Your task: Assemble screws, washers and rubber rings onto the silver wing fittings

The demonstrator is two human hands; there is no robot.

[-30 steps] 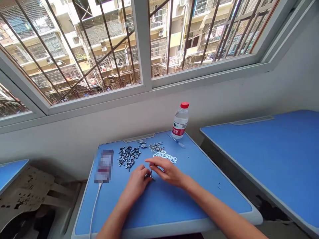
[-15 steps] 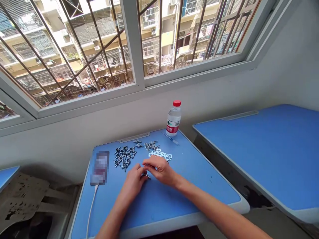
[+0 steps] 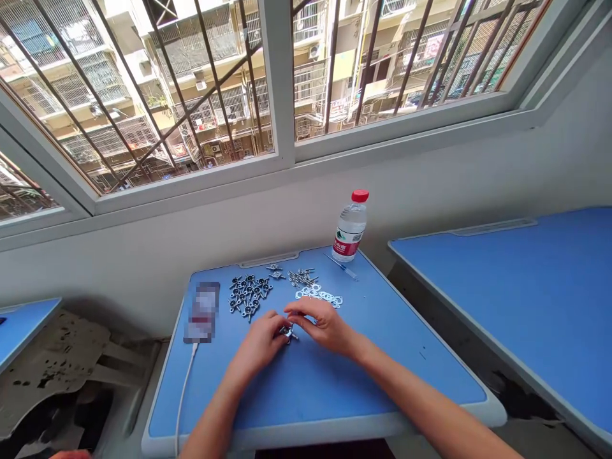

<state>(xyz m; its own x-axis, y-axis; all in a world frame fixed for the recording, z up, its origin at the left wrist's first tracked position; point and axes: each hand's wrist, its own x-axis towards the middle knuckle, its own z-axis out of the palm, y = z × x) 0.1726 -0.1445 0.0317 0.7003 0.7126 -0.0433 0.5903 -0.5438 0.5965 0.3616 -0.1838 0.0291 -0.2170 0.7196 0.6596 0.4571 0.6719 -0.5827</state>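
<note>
My left hand [image 3: 264, 339] rests on the blue desk with thumb and fingers closed on a small metal fitting [image 3: 288, 332], which has a thin stem sticking out to the right. Just over that fitting, my right hand [image 3: 319, 322] has its thumb and forefinger pinched together; what lies between them is too small to make out. Behind my hands lie several white flat gaskets [image 3: 319, 294], partly covered by my right hand. A cluster of black-and-silver metal fittings [image 3: 248, 293] sits to the left, and a pile of small metal pins [image 3: 302, 277] lies farther back.
A phone [image 3: 201, 312] with a white cable [image 3: 184, 395] lies at the desk's left. At the back right stand a red-capped water bottle [image 3: 350, 228] and a pen [image 3: 342, 268]. Two similar fittings [image 3: 276, 272] sit apart from the cluster. Another blue desk [image 3: 526, 287] is at right.
The view has shifted, so the desk appears slightly farther right. More of the metal fitting shows between my hands, and my right hand stays pinched above it.
</note>
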